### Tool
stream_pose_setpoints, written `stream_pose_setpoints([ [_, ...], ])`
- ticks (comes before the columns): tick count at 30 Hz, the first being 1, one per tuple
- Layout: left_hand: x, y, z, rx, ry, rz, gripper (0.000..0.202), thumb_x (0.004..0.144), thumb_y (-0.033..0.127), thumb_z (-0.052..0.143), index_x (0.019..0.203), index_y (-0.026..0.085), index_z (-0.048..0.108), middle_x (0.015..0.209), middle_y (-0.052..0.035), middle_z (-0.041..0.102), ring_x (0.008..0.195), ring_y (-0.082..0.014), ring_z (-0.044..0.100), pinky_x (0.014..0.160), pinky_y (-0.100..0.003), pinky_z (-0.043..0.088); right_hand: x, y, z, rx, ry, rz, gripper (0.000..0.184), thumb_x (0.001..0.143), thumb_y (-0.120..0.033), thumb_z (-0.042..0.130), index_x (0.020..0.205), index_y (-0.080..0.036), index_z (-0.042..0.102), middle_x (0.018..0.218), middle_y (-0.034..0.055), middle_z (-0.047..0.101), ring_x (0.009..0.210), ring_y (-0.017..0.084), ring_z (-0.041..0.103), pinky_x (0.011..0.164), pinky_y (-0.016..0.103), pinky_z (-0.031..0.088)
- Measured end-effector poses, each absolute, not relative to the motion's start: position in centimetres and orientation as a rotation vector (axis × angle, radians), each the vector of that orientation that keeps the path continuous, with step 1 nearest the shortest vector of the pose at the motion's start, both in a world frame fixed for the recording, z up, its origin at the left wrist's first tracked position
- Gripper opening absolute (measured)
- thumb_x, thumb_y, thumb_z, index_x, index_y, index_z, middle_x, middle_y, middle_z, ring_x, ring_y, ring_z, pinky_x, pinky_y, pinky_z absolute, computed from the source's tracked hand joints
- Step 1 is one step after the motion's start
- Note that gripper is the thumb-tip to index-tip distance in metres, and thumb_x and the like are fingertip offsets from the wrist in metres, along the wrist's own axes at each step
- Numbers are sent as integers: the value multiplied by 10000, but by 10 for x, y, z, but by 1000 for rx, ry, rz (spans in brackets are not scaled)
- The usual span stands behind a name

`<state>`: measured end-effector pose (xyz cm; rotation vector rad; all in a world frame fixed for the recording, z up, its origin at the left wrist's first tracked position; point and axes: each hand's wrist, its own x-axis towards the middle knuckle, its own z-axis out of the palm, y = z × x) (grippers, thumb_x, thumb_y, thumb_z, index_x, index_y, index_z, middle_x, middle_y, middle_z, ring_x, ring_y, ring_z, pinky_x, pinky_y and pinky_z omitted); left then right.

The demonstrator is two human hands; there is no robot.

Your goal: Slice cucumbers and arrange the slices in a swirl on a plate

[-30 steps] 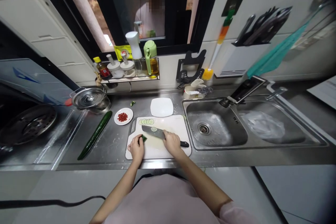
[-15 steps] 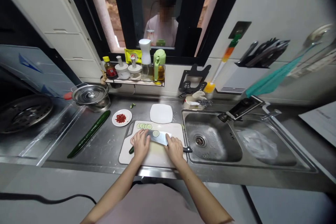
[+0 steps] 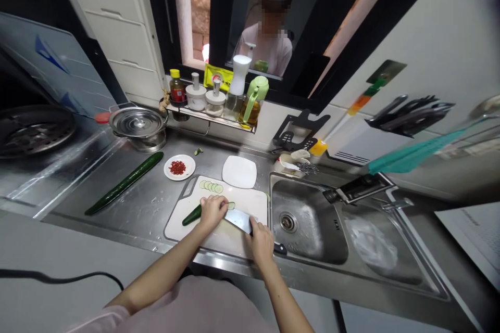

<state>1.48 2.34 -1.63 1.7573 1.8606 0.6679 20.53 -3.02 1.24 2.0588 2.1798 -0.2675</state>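
My right hand (image 3: pixel 261 239) is closed round a kitchen knife (image 3: pixel 238 219), gripping where the black handle meets the broad blade. The blade lies at a slant over the white cutting board (image 3: pixel 179 229), its tip end by my left fingers. My left hand (image 3: pixel 213 212) is closed over a cut piece of cucumber (image 3: pixel 192 215), whose dark green end sticks out to the left. Just beyond the blade is a pale cucumber slice (image 3: pixel 231 205); whether it touches the blade I cannot tell. Several overlapping slices (image 3: pixel 211 186) lie in a row at the board's far edge.
A whole cucumber (image 3: pixel 125 182) lies left, near a white plate (image 3: pixel 188 173) of chopped red pieces. Behind the board sits an empty white square plate (image 3: pixel 239 171). The sink (image 3: pixel 308 223) is on the right, a lidded steel pot (image 3: pixel 137 125) back left, a seasoning rack (image 3: pixel 214 114) above.
The view has tilted and shifted. The slice that lay against the blade's face now shows beyond its upper edge. More of the cucumber piece is visible left of my left hand.
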Motion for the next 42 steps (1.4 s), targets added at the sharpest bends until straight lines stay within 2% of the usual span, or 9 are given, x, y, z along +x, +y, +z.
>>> stream_pose_setpoints([
  [12, -1, 87, -38, 1620, 2092, 521, 168, 778, 187, 526, 793, 239, 685, 831, -53, 708, 923, -246, 564, 878, -428, 260, 217, -46, -3, 2171, 2125, -326, 480, 848, -282, 536, 1322, -203, 525, 1077, 86, 678, 997, 216, 607, 876, 275, 379],
  [21, -5, 101, -43, 1741, 2117, 476, 190, 799, 216, 505, 782, 220, 694, 975, -110, 685, 992, -283, 500, 881, -450, 257, 223, -45, -6, 2214, 2101, -361, 476, 850, -303, 539, 1315, -202, 526, 1059, 72, 683, 987, 206, 607, 860, 265, 382],
  [27, -4, 102, -42, 1789, 2122, 443, 193, 802, 222, 506, 877, 234, 683, 1012, -106, 666, 1026, -286, 480, 896, -452, 257, 220, -43, -5, 2219, 2091, -365, 467, 856, -324, 531, 1307, -203, 536, 1079, 79, 679, 991, 204, 608, 880, 267, 375],
  [31, -3, 103, -43, 1797, 2109, 429, 199, 820, 235, 492, 805, 217, 690, 989, -122, 658, 1031, -295, 479, 892, -457, 260, 217, -42, -3, 2233, 2098, -383, 469, 849, -305, 538, 1308, -210, 533, 1063, 73, 681, 976, 205, 609, 858, 267, 377],
  [38, -15, 87, -35, 1544, 2167, 662, 221, 817, 298, 526, 956, 267, 695, 1010, -78, 665, 1014, -284, 515, 886, -449, 298, 213, -40, -2, 2230, 2115, -413, 449, 850, -300, 536, 1287, -198, 546, 1037, 71, 685, 967, 201, 606, 843, 260, 369],
  [42, -25, 57, -32, 1423, 2204, 855, 219, 838, 309, 516, 961, 268, 693, 991, -59, 677, 975, -259, 549, 897, -429, 328, 210, -37, -5, 2194, 2122, -424, 449, 851, -304, 535, 1286, -195, 543, 1030, 69, 687, 980, 205, 597, 843, 260, 364],
])
